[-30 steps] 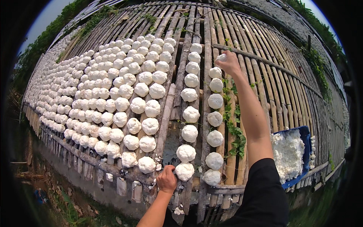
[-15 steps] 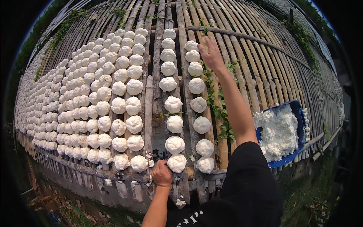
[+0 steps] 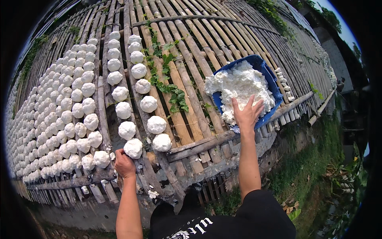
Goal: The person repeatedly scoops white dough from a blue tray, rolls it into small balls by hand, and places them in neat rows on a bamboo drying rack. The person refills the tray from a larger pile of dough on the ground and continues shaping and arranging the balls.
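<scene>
My right hand (image 3: 246,116) is at the blue plastic tub (image 3: 271,76) on the right. Its fingers are spread over the white crumbly paste (image 3: 248,81) heaped inside, with nothing gripped. My left hand (image 3: 125,165) rests at the platform's front edge, fingers curled down beside a rough white ball (image 3: 133,148); what the fingers hold, if anything, is hidden. That ball is the nearest in a row along a bamboo slat. A second row ends in another white ball (image 3: 162,142) just to its right.
Many more white balls (image 3: 63,103) cover the left of the bamboo slat platform (image 3: 195,79). A green vine (image 3: 171,87) grows up between the slats right of the rows. A cross pole (image 3: 203,146) runs along the front edge, with grass (image 3: 302,167) below.
My right hand has come down from the far end of the right row to the paste in the tub. The view has swung right; my left hand stays by the same nearest ball.
</scene>
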Demonstrator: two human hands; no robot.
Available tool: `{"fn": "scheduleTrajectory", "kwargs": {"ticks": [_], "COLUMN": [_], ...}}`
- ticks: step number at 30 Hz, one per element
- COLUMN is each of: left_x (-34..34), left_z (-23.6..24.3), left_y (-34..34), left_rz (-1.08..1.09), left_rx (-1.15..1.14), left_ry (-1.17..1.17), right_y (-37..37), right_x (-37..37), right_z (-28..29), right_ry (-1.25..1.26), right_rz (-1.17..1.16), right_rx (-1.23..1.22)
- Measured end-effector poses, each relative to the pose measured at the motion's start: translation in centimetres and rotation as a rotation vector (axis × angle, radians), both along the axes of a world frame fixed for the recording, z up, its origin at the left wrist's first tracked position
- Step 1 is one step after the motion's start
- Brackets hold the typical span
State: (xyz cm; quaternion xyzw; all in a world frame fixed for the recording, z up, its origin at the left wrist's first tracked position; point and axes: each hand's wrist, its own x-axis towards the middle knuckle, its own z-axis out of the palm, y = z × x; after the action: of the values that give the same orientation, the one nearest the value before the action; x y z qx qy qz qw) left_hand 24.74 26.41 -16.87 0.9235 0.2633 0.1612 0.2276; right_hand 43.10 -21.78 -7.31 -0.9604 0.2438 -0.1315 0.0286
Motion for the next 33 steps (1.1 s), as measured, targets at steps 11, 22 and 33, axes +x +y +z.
{"fn": "scheduleTrajectory", "kwargs": {"ticks": [11, 22, 33], "left_x": [0.2, 0.4, 0.3], "left_z": [-0.5, -0.9, -1.1], "left_y": [0.5, 0.5, 0.4], "left_rz": [0.039, 0.037, 0.047], "left_rx": [-0.027, 0.047, 0.022], "left_ry": [0.013, -0.066, -0.149], "right_y": [0.9, -3.8, -8.0], "right_x": [-1.1, 2.3, 3.1], "right_z": [-1.2, 1.5, 7.3], "right_ry": [0.159, 0.122, 0.0], "right_rz": [0.154, 0.179, 0.336], "right_rx": [0.021, 0.484, 0.864]}}
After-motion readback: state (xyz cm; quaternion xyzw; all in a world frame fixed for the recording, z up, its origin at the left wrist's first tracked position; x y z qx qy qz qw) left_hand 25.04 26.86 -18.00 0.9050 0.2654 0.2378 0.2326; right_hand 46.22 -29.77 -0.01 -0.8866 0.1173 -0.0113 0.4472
